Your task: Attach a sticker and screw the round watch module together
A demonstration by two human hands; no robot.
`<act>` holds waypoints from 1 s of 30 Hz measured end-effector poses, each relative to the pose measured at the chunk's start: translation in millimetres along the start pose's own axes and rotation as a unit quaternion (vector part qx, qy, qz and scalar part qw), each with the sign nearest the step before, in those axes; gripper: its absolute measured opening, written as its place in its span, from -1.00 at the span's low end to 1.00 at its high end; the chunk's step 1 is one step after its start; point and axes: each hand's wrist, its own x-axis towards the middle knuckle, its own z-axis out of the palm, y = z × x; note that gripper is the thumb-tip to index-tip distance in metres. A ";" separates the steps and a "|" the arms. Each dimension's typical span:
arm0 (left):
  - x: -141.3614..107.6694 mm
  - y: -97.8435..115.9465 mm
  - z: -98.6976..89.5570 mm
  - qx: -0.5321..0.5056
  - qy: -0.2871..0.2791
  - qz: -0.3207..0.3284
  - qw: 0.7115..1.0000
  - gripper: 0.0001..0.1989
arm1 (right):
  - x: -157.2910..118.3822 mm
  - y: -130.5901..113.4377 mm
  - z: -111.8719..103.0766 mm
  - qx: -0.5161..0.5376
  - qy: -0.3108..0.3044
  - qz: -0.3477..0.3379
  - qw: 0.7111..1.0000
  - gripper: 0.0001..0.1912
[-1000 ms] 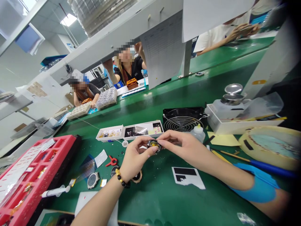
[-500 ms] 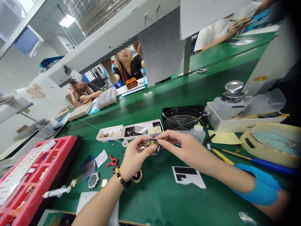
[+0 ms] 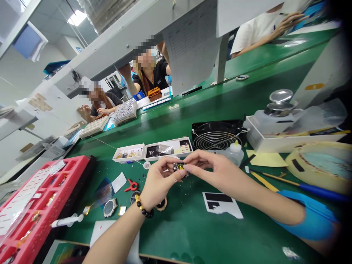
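Observation:
Between both hands, above the green bench, is a small round watch case (image 3: 179, 167) with dark and yellow parts inside. My left hand (image 3: 161, 179), a beaded bracelet at its wrist, grips the case between thumb and fingers. From the other side my right hand (image 3: 210, 167) pinches the rim of the case; the fingertips cover much of it. Below my left wrist lie a watch case (image 3: 161, 204) and another dark round part (image 3: 134, 197), both partly hidden. Further left is a round watch case with a grey face (image 3: 110, 208), near a red clamp (image 3: 132, 185).
A red foam tray (image 3: 79, 167) with small parts stands at left. Behind my hands are white part boxes (image 3: 129, 158), a black fan (image 3: 217, 134) and a squeeze bottle (image 3: 235, 152). A torn black-and-white sheet (image 3: 233, 212) lies right of centre. Co-workers sit across the bench.
My right fingers have shifted slightly over the watch case, covering more of its right side. Both hands keep their grip. The camera view has moved a little.

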 end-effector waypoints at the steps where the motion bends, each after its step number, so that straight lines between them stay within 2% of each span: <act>1: -0.1 -1.0 0.1 0.006 0.003 0.006 1.000 -0.57 | 0.1 1.1 0.2 -0.004 0.003 0.000 1.000 -0.75; 15: -3.7 -1.0 5.4 0.088 0.013 0.071 0.993 -0.69 | -2.0 1.4 -1.5 -0.057 0.001 0.000 0.998 -0.72; 19: -3.8 1.0 6.4 0.052 -0.005 0.051 0.997 -0.66 | -1.4 1.7 -1.7 -0.060 0.019 -0.019 0.998 -0.72; 23: -3.9 1.0 8.5 0.003 0.013 0.013 1.000 -0.57 | -1.4 2.3 -2.1 -0.070 0.045 -0.026 0.996 -0.69; 30: -5.0 1.6 9.6 -0.022 0.008 0.015 1.000 -0.56 | -4.5 1.0 -1.9 -0.079 0.038 -0.023 0.996 -0.69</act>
